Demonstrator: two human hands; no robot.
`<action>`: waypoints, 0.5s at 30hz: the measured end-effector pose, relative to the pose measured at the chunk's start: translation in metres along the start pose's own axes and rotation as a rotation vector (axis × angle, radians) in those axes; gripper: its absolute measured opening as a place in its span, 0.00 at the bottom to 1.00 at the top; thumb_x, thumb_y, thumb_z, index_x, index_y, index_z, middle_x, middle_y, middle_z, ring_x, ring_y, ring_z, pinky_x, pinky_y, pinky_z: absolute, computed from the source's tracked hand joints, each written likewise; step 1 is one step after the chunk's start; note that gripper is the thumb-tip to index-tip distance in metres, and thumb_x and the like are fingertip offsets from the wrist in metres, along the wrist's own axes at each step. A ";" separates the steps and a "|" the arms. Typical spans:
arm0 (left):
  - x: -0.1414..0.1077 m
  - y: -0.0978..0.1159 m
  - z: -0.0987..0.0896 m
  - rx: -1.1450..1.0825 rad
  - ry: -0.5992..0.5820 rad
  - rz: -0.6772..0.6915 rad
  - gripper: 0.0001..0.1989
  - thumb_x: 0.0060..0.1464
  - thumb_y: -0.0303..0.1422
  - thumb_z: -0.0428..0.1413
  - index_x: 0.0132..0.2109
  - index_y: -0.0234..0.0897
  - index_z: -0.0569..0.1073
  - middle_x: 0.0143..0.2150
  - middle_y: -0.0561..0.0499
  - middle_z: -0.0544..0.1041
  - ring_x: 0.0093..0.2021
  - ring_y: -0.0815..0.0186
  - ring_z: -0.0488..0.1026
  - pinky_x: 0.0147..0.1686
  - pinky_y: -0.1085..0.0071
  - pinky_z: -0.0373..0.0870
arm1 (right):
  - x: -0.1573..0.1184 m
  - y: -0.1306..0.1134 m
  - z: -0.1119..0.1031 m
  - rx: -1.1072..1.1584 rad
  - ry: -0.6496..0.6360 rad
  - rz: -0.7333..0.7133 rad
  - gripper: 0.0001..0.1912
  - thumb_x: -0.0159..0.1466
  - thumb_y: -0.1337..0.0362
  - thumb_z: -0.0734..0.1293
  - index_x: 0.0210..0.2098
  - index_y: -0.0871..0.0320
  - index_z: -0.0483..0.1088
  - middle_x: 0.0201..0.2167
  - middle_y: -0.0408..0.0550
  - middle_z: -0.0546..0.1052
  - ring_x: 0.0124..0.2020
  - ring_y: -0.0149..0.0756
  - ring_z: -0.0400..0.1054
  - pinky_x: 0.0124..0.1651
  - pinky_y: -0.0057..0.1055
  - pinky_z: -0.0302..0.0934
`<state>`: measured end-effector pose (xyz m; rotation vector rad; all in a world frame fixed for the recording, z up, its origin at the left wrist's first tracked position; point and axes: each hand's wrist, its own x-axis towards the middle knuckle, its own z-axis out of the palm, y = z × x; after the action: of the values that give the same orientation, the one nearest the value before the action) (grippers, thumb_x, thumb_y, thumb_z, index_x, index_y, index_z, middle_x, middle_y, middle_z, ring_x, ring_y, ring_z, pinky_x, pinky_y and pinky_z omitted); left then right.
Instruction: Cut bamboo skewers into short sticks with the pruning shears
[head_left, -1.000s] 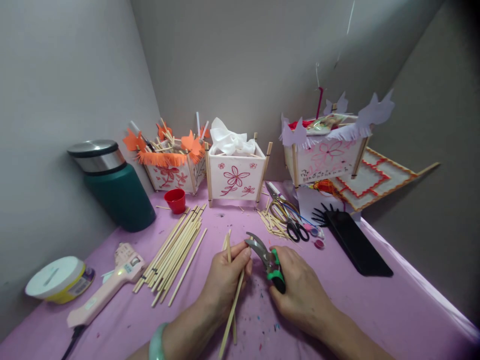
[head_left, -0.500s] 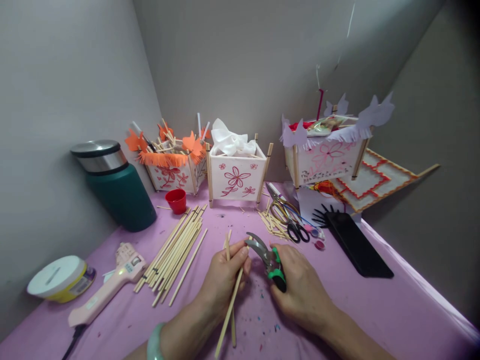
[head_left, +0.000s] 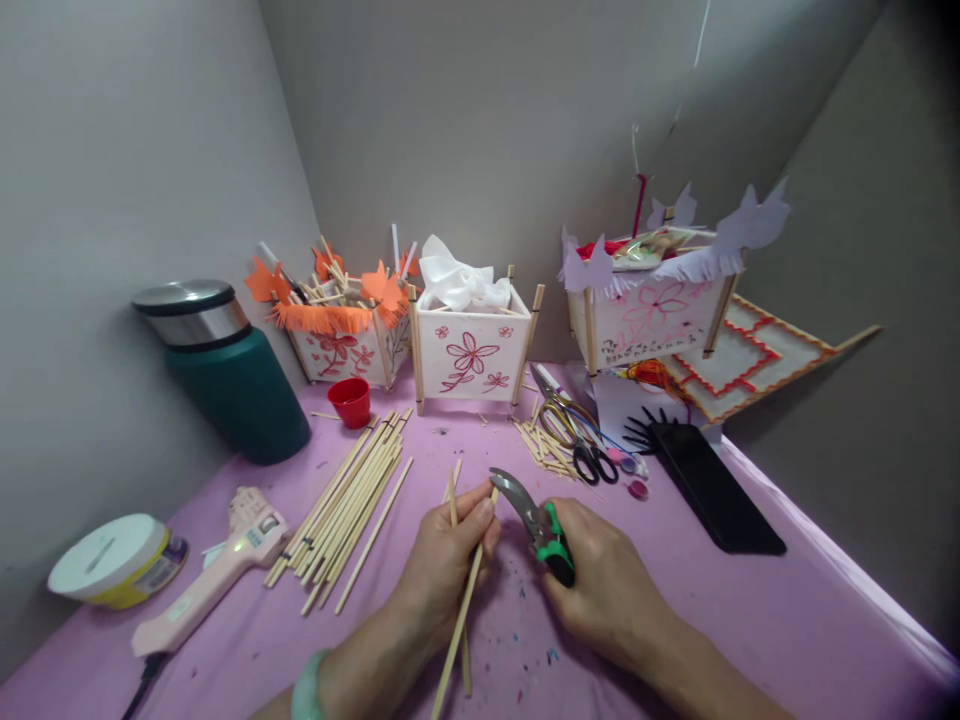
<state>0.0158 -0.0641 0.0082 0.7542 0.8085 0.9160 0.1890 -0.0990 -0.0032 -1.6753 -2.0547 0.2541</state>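
Note:
My left hand [head_left: 456, 545] pinches two thin wooden sticks that cross each other. One wooden stick [head_left: 459, 630] runs from the fingertips down to the bottom edge of the view. Green-and-black pruning shears [head_left: 541, 525] are gripped in my right hand [head_left: 600, 570]. Their curved blades look closed together, with the tip right by the upper end of that stick at my left fingertips. To the left of my hands lies a pile of wooden sticks [head_left: 352, 510], some with dark bands near the ends. Short cut stick pieces [head_left: 541, 450] are scattered beyond the shears.
A pink glue gun [head_left: 214, 580], a white-lidded tub [head_left: 112, 560], a teal bottle [head_left: 232, 385] and a red cup [head_left: 350, 402] stand left. Decorated boxes [head_left: 469, 355] line the back. Scissors [head_left: 592, 462] and a black phone-like slab [head_left: 716, 490] lie right.
The blades of the pruning shears have come together at the stick's end, and the handles have been squeezed closer. The left hand holds the sticks almost still; the view has shifted slightly.

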 end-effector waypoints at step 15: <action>0.002 0.003 0.001 0.022 -0.037 0.024 0.13 0.53 0.40 0.61 0.40 0.34 0.75 0.19 0.60 0.64 0.15 0.78 0.52 0.16 0.78 0.46 | 0.001 0.001 0.002 -0.022 0.072 -0.031 0.18 0.51 0.69 0.64 0.43 0.59 0.63 0.38 0.54 0.71 0.40 0.47 0.65 0.43 0.41 0.60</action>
<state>0.0161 -0.0616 0.0103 0.7996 0.7795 0.9135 0.1890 -0.0977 -0.0048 -1.6400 -2.0353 0.1589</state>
